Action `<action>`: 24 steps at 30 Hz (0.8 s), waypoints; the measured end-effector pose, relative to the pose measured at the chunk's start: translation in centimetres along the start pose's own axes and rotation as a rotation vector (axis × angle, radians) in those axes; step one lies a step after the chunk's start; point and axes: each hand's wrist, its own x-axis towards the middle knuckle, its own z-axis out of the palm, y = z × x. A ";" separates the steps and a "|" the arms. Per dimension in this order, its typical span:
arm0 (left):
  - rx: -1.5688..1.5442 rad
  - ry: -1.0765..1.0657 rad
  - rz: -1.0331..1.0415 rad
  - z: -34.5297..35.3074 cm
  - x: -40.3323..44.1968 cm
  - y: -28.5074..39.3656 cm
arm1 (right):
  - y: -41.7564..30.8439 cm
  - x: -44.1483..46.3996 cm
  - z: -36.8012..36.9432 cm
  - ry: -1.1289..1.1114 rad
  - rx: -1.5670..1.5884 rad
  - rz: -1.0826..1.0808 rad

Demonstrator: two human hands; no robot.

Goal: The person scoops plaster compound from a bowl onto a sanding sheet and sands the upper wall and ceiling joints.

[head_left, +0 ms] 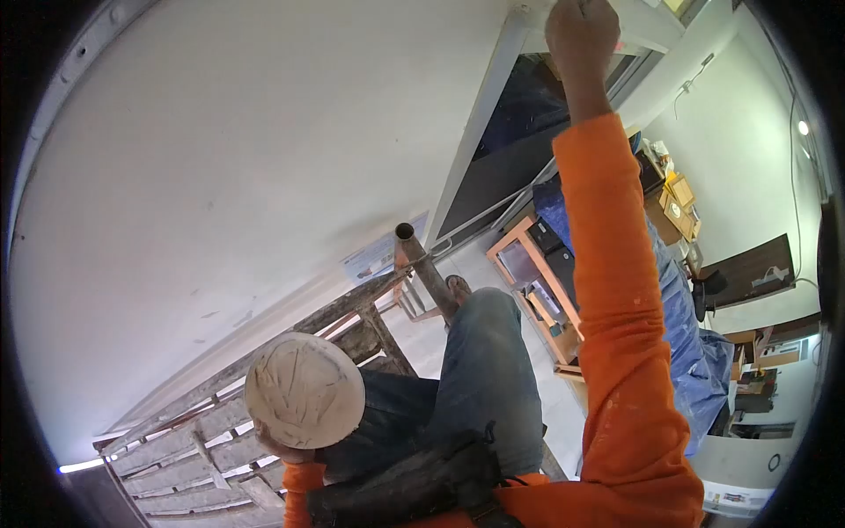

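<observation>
My left hand (286, 446) is at the lower left, mostly hidden beneath a round pale bowl (304, 391) that it holds from below. Whitish paste with ridged marks fills the bowl. My right hand (582, 33) is raised to the top of the view, its fingers curled near the wall above the dark window (521, 110). What those fingers hold, if anything, cannot be made out. Orange sleeves (607, 229) cover both arms.
Below me is a wooden slatted platform (198, 458) with a metal pipe (426, 275) at its corner. A white wall (246, 167) rises on the left. Shelving (544, 295) and blue sheeting (691, 352) stand at the right.
</observation>
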 end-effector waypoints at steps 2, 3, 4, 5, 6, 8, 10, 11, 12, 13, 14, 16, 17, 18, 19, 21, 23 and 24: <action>0.088 0.011 0.079 -1.1 -0.1 -0.4 | -3.0 0.8 1.2 -0.049 -0.015 0.111; 0.104 0.020 0.087 -1.4 -0.3 -0.3 | -5.8 0.7 1.1 -0.090 0.006 0.179; 0.108 0.034 0.090 -1.4 -0.2 -0.3 | -7.5 0.6 1.1 -0.125 0.025 0.247; 0.104 0.051 0.084 -1.4 -0.4 -0.2 | -7.8 0.1 1.5 -0.133 0.023 0.243; 0.101 0.067 0.078 -1.2 -0.5 -0.2 | -7.8 -0.4 2.0 -0.052 0.027 0.145; 0.092 0.108 0.060 -0.9 -0.7 -0.1 | -7.7 -1.6 0.9 0.026 0.018 0.043; 0.083 0.161 0.048 -0.9 -0.7 -0.1 | -7.6 -3.2 -2.2 -0.212 -0.464 -0.311; 0.074 0.208 0.033 -0.9 -0.8 -0.1 | -5.5 -2.9 -2.4 -0.207 -0.462 -0.327; 0.068 0.272 0.016 -0.9 -0.9 0.0 | -1.7 -2.4 -2.8 -0.155 -0.197 -0.252; 0.070 0.328 -0.002 -0.9 -1.2 0.1 | 1.9 -1.6 -3.3 -0.138 -0.073 -0.214; 0.071 0.364 -0.012 -1.0 -1.2 0.1 | 5.4 -0.8 -3.7 -0.118 0.052 -0.179; 0.134 0.349 0.017 -1.1 -1.2 0.1 | 12.6 1.5 -3.7 -0.152 -0.281 -0.386; 0.195 0.332 0.058 -1.0 -1.0 0.0 | 15.2 2.9 -3.3 -0.163 -0.444 -0.491; 0.191 0.333 0.055 -0.3 -1.0 0.1 | 16.0 3.8 -2.7 -0.171 -0.526 -0.545; 0.179 0.284 0.070 1.0 -1.1 0.0 | 16.8 4.7 -2.1 -0.175 -0.606 -0.601; 0.167 0.238 0.076 2.5 -1.3 0.4 | 16.2 5.2 -1.6 -0.278 -0.489 -0.529; 0.084 0.290 -0.023 3.4 -1.5 0.5 | 12.0 3.9 -1.7 -0.302 -0.338 -0.528; 0.077 0.290 -0.026 3.0 -1.7 0.2 | 8.2 2.5 -2.0 -0.296 -0.282 -0.541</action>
